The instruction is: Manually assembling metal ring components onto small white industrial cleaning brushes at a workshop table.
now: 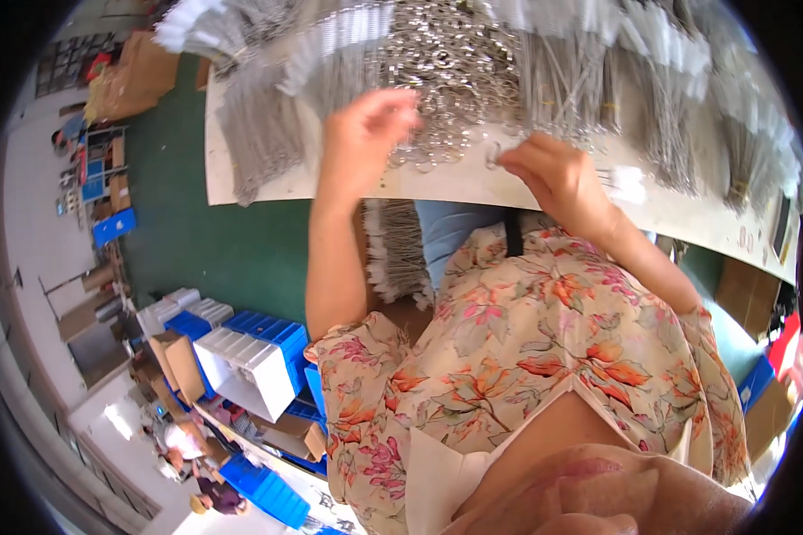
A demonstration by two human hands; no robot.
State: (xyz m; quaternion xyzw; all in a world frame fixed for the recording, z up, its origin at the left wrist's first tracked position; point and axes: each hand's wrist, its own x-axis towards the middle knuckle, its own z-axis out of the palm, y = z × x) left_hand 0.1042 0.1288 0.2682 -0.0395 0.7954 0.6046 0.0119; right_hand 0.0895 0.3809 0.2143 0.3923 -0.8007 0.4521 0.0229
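Observation:
My left hand (366, 138) is raised at the left edge of a heap of shiny metal rings (455, 80). Its fingers are bent and smeared by motion, so whether anything is between them is hidden. My right hand (558, 174) is closed in a pinch just right of the heap, low over the table. A small metal ring (492, 159) sticks out from its fingertips. Beside the right wrist lies a piece with a white end (627, 184) on the white tabletop (303, 183).
Bundles of thin grey strands with white ends (669, 116) line the table on both sides of the heap. Another bundle (397, 245) is below the table edge, by my left forearm. Blue and white bins (250, 357) stand behind at left; people (187, 441) are farther off.

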